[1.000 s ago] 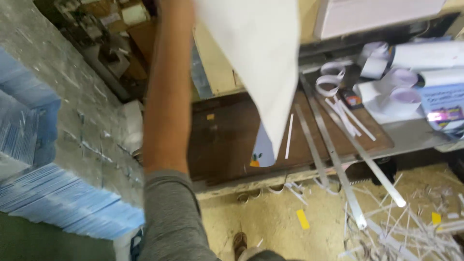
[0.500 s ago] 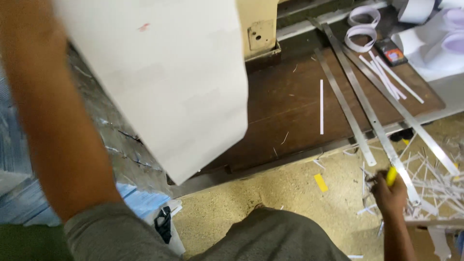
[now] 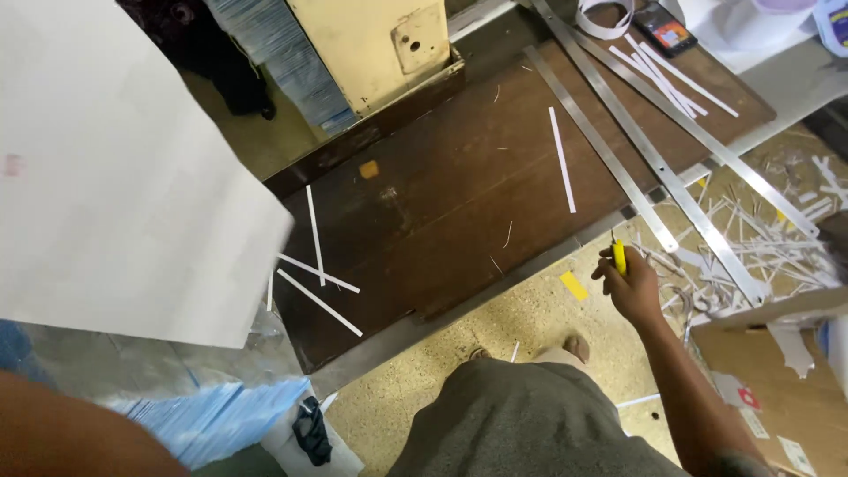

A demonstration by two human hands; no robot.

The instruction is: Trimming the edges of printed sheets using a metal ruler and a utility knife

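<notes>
A large white sheet [image 3: 124, 177] hangs in the air at the left and fills that side of the view. My left forearm [image 3: 71, 428] crosses the bottom left corner. Its hand is out of sight past the sheet, which it holds up. My right hand [image 3: 629, 283] is low at the right, closed around a small yellow cutter [image 3: 619, 257], just off the front edge of the dark wooden table [image 3: 459, 203]. Thin white paper strips [image 3: 315, 274] lie on the table's left part, and one more strip [image 3: 562, 159] lies to the right.
Long metal rulers [image 3: 636, 150] cross the table's right end. A cream machine column [image 3: 375, 44] stands at the back. Paper trimmings [image 3: 751, 238] litter the floor at right beside a cardboard box [image 3: 768, 371]. Blue-edged paper stacks [image 3: 221, 415] sit at lower left. A phone [image 3: 669, 31] lies at the top.
The view has swung left and down along the table. The white sheet has moved to the left. My right hand with the yellow cutter has risen a little toward the table edge.
</notes>
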